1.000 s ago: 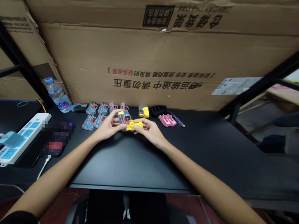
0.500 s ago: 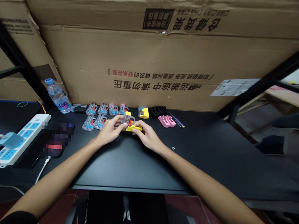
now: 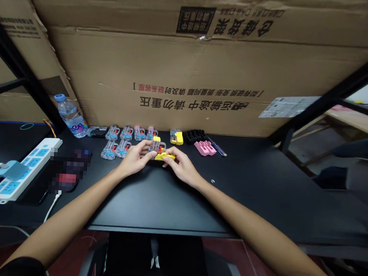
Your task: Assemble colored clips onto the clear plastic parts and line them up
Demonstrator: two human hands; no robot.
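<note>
Over the middle of the black table, my left hand [image 3: 135,159] grips a small clear plastic casing [image 3: 157,145] with a yellow top and a red piece inside. A yellow plastic part [image 3: 164,157] is pinched in the fingers of my right hand [image 3: 178,165], close against the casing's lower right side; whether the two are joined I cannot tell. Behind and left of my hands lie several similar clear casings [image 3: 109,149] with blue and red insides. Just beyond my right hand sit a clear and yellow unit [image 3: 177,137], a pink slotted part [image 3: 205,148] and a black slotted part [image 3: 195,136].
A pen-like tool [image 3: 217,147] lies right of the pink part. On the left stand a water bottle [image 3: 70,116], a white power strip [image 3: 30,167] and a phone [image 3: 71,172] with its cable. Cardboard [image 3: 182,66] walls off the back. A tiny white bit [image 3: 213,181] rests on the tabletop [image 3: 166,208].
Hardly anything differs. The yellow part has turned slightly in my right fingers, and the whole view has shifted a little.
</note>
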